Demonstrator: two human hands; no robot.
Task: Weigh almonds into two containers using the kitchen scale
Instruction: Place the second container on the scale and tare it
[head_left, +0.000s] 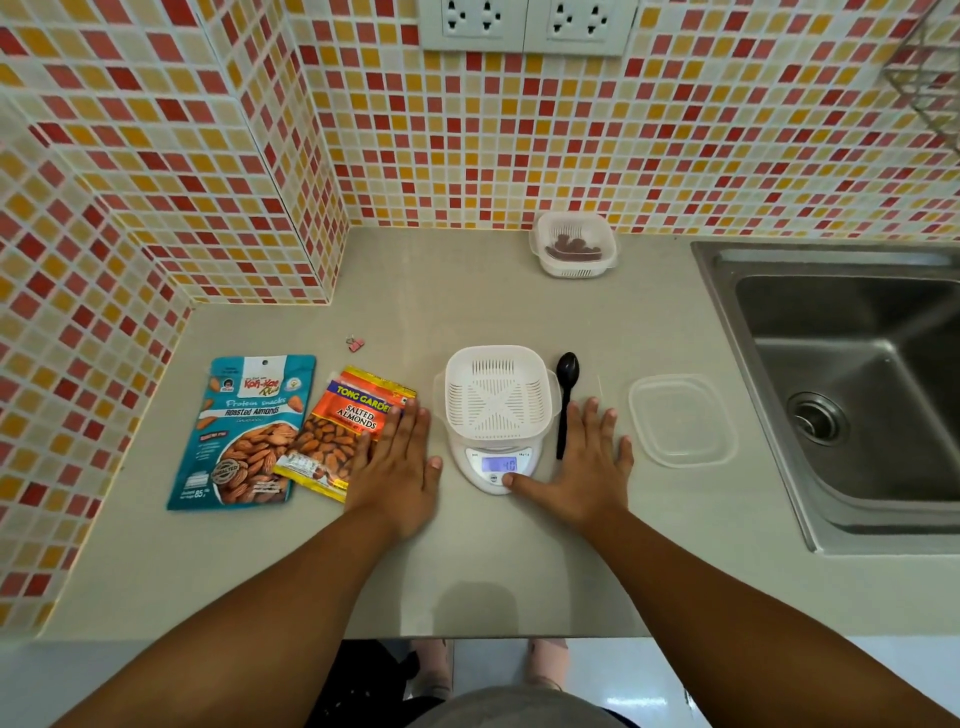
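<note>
White kitchen scale (493, 457) sits near the front middle of the beige worktop (467, 561). Its display is lit; the digits are too blurred to read with confidence. On the scale platform stands an empty white slotted container (500, 392), square with rounded corners, upright.

Right hand (584, 467) lies flat on the worktop just right of the scale, fingers straight and spread, grip apart and holding nothing. Its thumb tip touches the front edge of the scale below the display. Whether it presses a button there cannot be told.

Left hand (397, 467) lies flat, fingers straight and together, grip apart, nothing held. Its fingers overlap the right edge of the orange-and-yellow salted almonds packet (345, 428), which lies flat just left of the scale. That packet partly overlaps a teal roasted almonds pouch (241, 431) further left, also lying flat.

Black plastic spoon (565, 400) lies between the scale and the right hand's fingers, bowl pointing to the wall. Clear lid (683, 421) lies flat to the right of the right hand, near the steel sink (852, 384).

Second white container (574, 244) stands at the back of the worktop against the tiled wall (467, 145), with brown almonds (571, 248) inside. Small pink binder clip (355, 343) lies behind the packets.
</note>
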